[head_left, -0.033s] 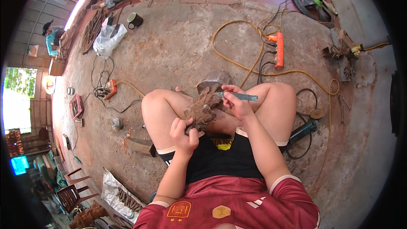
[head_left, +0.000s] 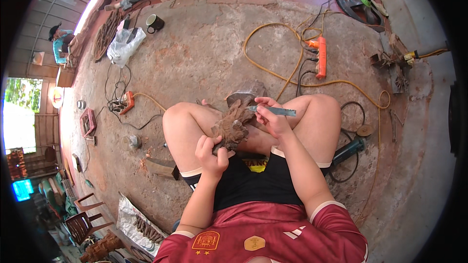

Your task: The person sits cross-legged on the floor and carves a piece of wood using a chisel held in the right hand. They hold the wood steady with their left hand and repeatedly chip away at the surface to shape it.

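Note:
Between my bent knees a rough brown piece of carved wood point(head_left: 229, 127) lies tilted, its upper end close to a dark block point(head_left: 246, 95) on the floor. My left hand point(head_left: 210, 155) is closed round the lower end of the wood. In my right hand point(head_left: 273, 119) I grip a knife point(head_left: 281, 111) with a flat blue-grey handle, fingers wrapped about its front part. The knife's tip meets the upper right side of the wood; my fingers partly cover the blade.
An orange power strip point(head_left: 321, 58) with a yellow cord lies ahead to the right. Beside my right thigh is a teal power tool point(head_left: 348, 151). On the left are a second orange socket block point(head_left: 127, 102), a tin point(head_left: 130, 142), a mug point(head_left: 155, 23) and a plastic bag point(head_left: 126, 46). Other people sit farther off.

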Tool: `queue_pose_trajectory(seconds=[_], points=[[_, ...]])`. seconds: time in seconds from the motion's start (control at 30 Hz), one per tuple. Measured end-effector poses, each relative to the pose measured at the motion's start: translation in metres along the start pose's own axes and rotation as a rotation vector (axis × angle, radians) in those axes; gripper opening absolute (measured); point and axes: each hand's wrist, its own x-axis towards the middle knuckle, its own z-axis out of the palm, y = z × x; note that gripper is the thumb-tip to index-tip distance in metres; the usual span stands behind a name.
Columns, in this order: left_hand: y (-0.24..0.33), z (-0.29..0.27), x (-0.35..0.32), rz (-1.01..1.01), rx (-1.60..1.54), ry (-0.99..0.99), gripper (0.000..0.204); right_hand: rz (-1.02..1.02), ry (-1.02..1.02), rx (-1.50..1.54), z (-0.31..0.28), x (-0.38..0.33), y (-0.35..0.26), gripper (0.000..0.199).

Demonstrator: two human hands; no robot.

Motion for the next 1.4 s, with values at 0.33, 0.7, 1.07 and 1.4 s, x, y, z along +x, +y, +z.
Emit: queue_pose_trajectory(seconds=[0.33,0.7,1.07,1.4], points=[[0.002,0.0,0.0,-0.01,0.011,-0.017,0.016,0.099,0.103,-0.387,-0.002,0.005,0.005,0.023],[0.004,0.0,-0.002,0.003,0.019,-0.032,0.018,0.054,0.266,-0.405,-0.004,0.007,0.018,0.023],[0.003,0.0,-0.002,0.001,0.021,-0.025,0.018,0.027,0.254,-0.352,0.001,0.006,0.017,0.022],[0.003,-0.001,0.0,-0.002,0.021,-0.03,0.017,0.073,0.156,-0.521,0.0,0.006,0.01,0.023]])
